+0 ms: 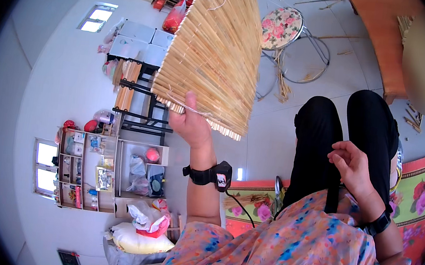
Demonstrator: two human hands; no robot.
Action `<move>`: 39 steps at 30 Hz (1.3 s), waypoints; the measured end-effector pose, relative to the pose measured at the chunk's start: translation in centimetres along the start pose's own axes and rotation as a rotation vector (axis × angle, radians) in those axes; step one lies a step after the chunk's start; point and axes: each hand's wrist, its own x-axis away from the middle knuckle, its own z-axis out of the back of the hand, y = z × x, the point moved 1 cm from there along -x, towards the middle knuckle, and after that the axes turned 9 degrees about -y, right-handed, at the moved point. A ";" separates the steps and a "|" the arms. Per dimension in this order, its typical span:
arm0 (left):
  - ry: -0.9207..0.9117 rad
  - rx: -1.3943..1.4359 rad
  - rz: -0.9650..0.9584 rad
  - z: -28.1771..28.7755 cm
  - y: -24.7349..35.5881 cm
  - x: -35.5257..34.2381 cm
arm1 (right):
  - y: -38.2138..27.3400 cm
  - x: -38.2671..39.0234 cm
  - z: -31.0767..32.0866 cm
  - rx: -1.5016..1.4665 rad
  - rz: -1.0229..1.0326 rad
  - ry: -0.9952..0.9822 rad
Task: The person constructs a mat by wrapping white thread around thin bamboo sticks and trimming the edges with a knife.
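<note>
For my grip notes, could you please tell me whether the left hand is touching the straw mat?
Touching: the head view shows the left hand gripping the straw mat at its lower edge, thumb against it.

To your left you have a shelf unit [129, 148] holding a round pink object [152, 154], near a pale stuffed sack [141, 240]; ahead of you stands a floral-topped stool [281, 28].

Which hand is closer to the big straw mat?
Left. The left hand holds the straw mat by one edge; the right hand is apart from it, over the black trousers.
</note>
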 end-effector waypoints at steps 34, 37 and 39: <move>-0.163 0.058 -0.485 -19.9 7.7 10.2 | -17.0 0.7 -5.4 0.302 0.707 0.539; -0.086 -0.044 -0.594 -21.8 7.4 12.1 | -15.6 0.9 -3.6 0.371 0.559 0.679; -0.165 -0.079 -0.574 -21.7 6.8 13.6 | -14.0 0.5 -2.8 0.556 0.728 0.774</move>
